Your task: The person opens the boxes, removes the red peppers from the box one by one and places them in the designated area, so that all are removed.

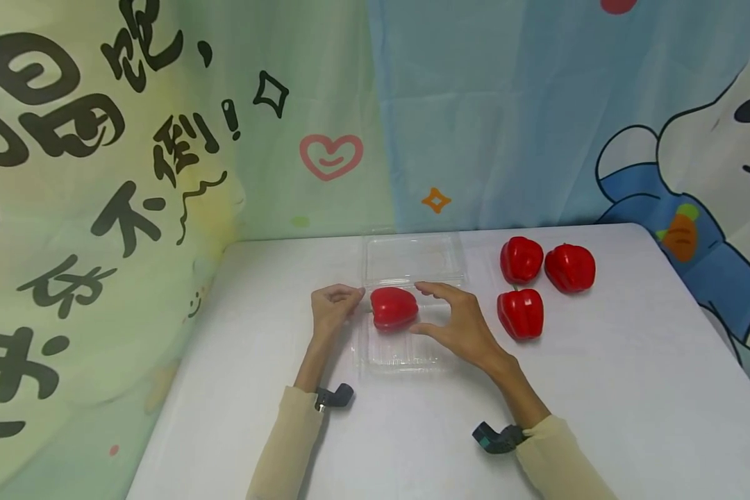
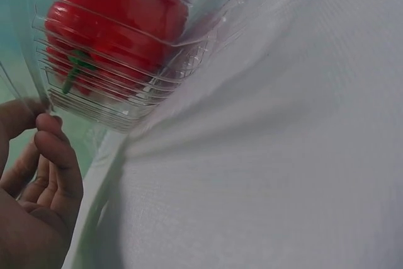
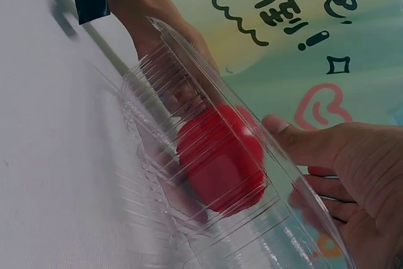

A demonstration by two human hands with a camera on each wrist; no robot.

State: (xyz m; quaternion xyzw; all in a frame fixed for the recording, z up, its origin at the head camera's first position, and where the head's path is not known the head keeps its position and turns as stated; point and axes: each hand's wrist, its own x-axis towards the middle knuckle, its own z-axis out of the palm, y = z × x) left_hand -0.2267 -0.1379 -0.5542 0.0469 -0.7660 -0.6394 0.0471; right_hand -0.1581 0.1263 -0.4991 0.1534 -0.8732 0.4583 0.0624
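Observation:
A clear plastic clamshell box (image 1: 390,354) lies on the table with its lid (image 1: 412,258) folded back away from me. Inside the tray is a red bell pepper (image 1: 394,308) on its side, green stem (image 2: 77,67) towards the left. My left hand (image 1: 334,309) pinches the box's left rim between thumb and index finger. On the other side, my right hand (image 1: 459,323) is spread in a wide C, its fingertips and thumb close to the pepper's right end. Through the box wall, the right wrist view shows the pepper apart from the right palm.
Three more red bell peppers stand in a cluster at the right: one at the back (image 1: 521,260), one farther right (image 1: 570,268) and one nearer (image 1: 521,314). A printed curtain (image 1: 312,83) hangs along the back and left of the white table (image 1: 237,389).

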